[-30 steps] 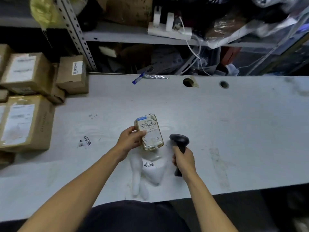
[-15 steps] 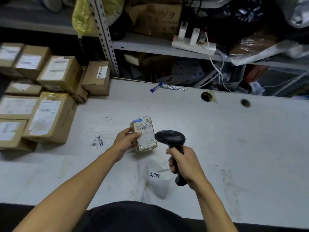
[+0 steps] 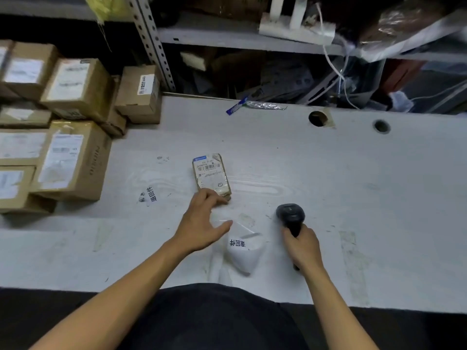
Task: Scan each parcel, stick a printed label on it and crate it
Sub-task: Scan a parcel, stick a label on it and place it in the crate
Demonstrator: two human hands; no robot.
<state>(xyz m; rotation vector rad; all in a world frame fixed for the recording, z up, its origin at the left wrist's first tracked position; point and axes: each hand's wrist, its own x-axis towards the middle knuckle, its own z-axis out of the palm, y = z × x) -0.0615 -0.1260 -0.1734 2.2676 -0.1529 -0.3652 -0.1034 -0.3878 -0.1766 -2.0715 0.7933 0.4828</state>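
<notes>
Parcel (image 3: 211, 174) lies flat mid-counter (image 3: 328, 178), barcode up. Left hand (image 3: 202, 218) — fingers spread, tips at its near edge. Right hand (image 3: 302, 245) grips scanner (image 3: 290, 214) — fetch the label next; press it flat.

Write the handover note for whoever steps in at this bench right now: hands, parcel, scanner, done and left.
Left hand: open, fingers spread, fingertips at the near end of the small parcel; not gripping it.
Right hand: holds the black scanner by its handle, low over the table.
The parcel lies flat mid-table, barcode label facing up.
A white printed label sits between the hands, near the front edge.
Labelled cardboard boxes are stacked at the left.
Done: parcel set down; whether it scanned cannot be told.
Left: stick the label on, then crate it. No crate is in view.
</notes>
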